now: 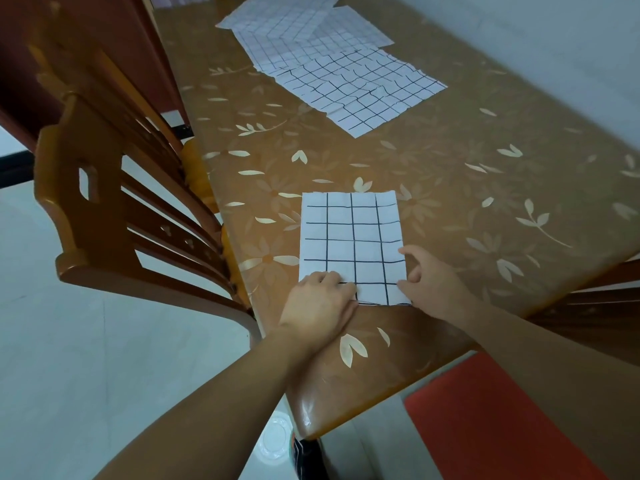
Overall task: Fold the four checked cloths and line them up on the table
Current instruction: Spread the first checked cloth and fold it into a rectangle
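At the near edge of the worktop [450,174], covered in an amber sheet printed with pale leaves and flowers, one folded checked cloth [351,244] lies flat as a tidy rectangle, white with dark grid lines. The left hand [320,306] rests on its near left corner, fingers bent down and pressing onto the fabric; its grip is pressed together on the cloth rather than spread. The right hand [433,282] sits at the near right corner, thumb and fingers curved, the tips touching the cloth's right edge; whether it actually pinches the edge cannot be told. Well apart, at the far end of the worktop, the unfolded checked cloths [346,74] lie spread out and overlapping one another, the nearest of them wrinkled. A wooden chair [114,216] stands just beside the worktop's left side, its slatted back toward the camera. A red seat [485,427] shows at lower right.
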`<action>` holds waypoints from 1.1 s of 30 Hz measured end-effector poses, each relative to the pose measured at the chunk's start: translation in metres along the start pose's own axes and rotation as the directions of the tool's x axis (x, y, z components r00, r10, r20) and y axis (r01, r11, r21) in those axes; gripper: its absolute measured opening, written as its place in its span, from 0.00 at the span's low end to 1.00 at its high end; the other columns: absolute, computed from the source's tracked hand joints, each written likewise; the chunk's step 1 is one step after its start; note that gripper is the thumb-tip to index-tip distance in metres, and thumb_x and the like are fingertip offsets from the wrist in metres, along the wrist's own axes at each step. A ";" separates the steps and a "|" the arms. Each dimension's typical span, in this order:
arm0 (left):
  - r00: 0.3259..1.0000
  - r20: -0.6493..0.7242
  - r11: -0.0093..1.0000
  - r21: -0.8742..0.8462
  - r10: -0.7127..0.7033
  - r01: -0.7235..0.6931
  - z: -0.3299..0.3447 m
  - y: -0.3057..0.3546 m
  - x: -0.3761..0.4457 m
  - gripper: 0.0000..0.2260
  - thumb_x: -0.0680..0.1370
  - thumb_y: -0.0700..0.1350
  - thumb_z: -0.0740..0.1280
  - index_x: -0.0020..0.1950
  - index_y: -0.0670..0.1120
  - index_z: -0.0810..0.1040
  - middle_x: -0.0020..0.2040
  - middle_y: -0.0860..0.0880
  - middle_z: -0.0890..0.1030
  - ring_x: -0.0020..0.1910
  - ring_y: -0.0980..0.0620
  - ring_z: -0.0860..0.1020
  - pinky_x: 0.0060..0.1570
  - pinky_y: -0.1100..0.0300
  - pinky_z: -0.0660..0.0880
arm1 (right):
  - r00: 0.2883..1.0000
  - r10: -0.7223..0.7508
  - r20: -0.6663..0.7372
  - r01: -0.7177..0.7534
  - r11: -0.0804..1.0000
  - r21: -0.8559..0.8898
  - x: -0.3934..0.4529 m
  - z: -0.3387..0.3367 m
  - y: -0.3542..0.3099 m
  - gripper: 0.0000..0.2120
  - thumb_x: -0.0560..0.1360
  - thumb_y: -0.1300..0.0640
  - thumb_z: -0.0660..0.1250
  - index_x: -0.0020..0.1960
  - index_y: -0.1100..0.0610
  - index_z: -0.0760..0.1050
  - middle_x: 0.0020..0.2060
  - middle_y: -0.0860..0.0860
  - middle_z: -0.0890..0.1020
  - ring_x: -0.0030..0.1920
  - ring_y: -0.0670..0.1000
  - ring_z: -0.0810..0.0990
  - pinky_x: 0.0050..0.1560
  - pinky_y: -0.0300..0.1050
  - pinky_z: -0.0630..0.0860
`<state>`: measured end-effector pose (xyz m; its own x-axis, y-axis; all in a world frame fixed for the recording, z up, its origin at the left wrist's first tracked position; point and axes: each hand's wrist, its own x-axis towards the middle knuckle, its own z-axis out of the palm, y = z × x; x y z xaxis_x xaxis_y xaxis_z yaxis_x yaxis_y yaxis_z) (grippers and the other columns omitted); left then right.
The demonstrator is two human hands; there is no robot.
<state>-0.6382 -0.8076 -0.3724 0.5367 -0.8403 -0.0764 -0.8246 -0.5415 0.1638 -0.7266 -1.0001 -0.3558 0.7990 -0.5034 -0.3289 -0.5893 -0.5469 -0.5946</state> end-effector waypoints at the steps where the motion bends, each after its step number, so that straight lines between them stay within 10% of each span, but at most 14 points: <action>1: 1.000 0.005 1.000 0.005 -0.007 0.007 -0.001 0.000 0.000 0.15 0.82 0.57 0.54 0.57 0.51 0.75 0.61 0.50 0.76 0.59 0.46 0.73 0.49 0.56 0.71 | 1.000 0.009 0.010 -0.010 0.999 0.041 0.001 0.000 -0.001 0.26 0.75 0.61 0.67 0.71 0.49 0.64 0.37 0.53 0.79 0.40 0.50 0.79 0.44 0.43 0.75; 8: 0.995 -0.100 0.997 -0.077 -0.003 -0.005 0.005 -0.007 0.001 0.15 0.77 0.56 0.61 0.60 0.52 0.75 0.57 0.52 0.78 0.57 0.47 0.74 0.54 0.53 0.70 | 0.945 0.240 0.222 -0.327 0.702 0.633 0.000 -0.011 -0.007 0.12 0.77 0.66 0.61 0.54 0.56 0.80 0.49 0.65 0.78 0.51 0.60 0.81 0.39 0.43 0.82; 13: 0.972 -0.232 0.992 -0.117 0.023 -0.052 0.010 -0.021 0.000 0.13 0.78 0.50 0.57 0.47 0.49 0.80 0.43 0.52 0.82 0.43 0.47 0.79 0.43 0.58 0.71 | 0.900 0.297 0.321 -0.434 0.519 0.736 -0.003 -0.016 0.001 0.07 0.75 0.65 0.68 0.54 0.64 0.78 0.35 0.56 0.78 0.36 0.51 0.82 0.35 0.42 0.81; 20: 0.978 -0.185 0.974 -0.187 0.092 -0.127 0.000 -0.017 0.003 0.14 0.76 0.58 0.64 0.56 0.52 0.79 0.51 0.54 0.82 0.51 0.52 0.78 0.54 0.57 0.71 | 0.845 0.264 0.465 -0.495 0.058 0.867 -0.014 -0.028 0.019 0.07 0.78 0.65 0.63 0.54 0.67 0.76 0.44 0.59 0.82 0.34 0.50 0.84 0.32 0.42 0.82; 22: 0.985 -0.173 0.948 -0.311 0.015 -0.069 -0.006 -0.014 0.004 0.09 0.78 0.53 0.63 0.49 0.50 0.81 0.44 0.53 0.84 0.45 0.50 0.80 0.46 0.58 0.74 | 0.846 0.314 0.431 -0.498 0.174 0.850 -0.016 -0.031 0.019 0.09 0.80 0.65 0.59 0.53 0.67 0.77 0.39 0.58 0.81 0.34 0.51 0.83 0.32 0.45 0.82; 26: 0.992 0.030 0.773 -0.624 -0.123 0.114 -0.021 -0.012 0.013 0.06 0.78 0.47 0.67 0.46 0.47 0.82 0.42 0.51 0.84 0.38 0.53 0.82 0.41 0.59 0.76 | 0.966 0.221 0.131 -0.249 0.936 0.251 -0.030 -0.034 0.029 0.07 0.77 0.66 0.61 0.44 0.57 0.75 0.39 0.54 0.77 0.37 0.49 0.77 0.38 0.38 0.75; 29: 0.980 0.098 0.651 -0.735 -0.170 0.187 -0.028 -0.014 0.019 0.06 0.77 0.46 0.70 0.43 0.44 0.83 0.41 0.48 0.84 0.41 0.52 0.81 0.45 0.54 0.77 | 0.990 -0.131 0.057 0.133 0.991 -0.033 -0.039 -0.033 0.043 0.10 0.71 0.58 0.73 0.51 0.49 0.78 0.49 0.45 0.73 0.45 0.43 0.73 0.46 0.30 0.69; 33: 0.953 0.165 0.398 -0.880 -0.256 0.260 -0.034 -0.012 0.020 0.04 0.77 0.45 0.70 0.47 0.46 0.84 0.42 0.53 0.86 0.39 0.61 0.82 0.38 0.67 0.77 | 0.976 -0.217 -0.027 0.218 0.975 0.050 -0.036 -0.028 0.043 0.07 0.73 0.56 0.71 0.51 0.52 0.83 0.49 0.37 0.80 0.52 0.42 0.77 0.55 0.42 0.73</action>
<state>-0.6115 -0.8167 -0.3429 0.6923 -0.6662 -0.2773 -0.0317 -0.4120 0.9106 -0.7836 -1.0240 -0.3489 0.9044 -0.3903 -0.1723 -0.3941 -0.6095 -0.6879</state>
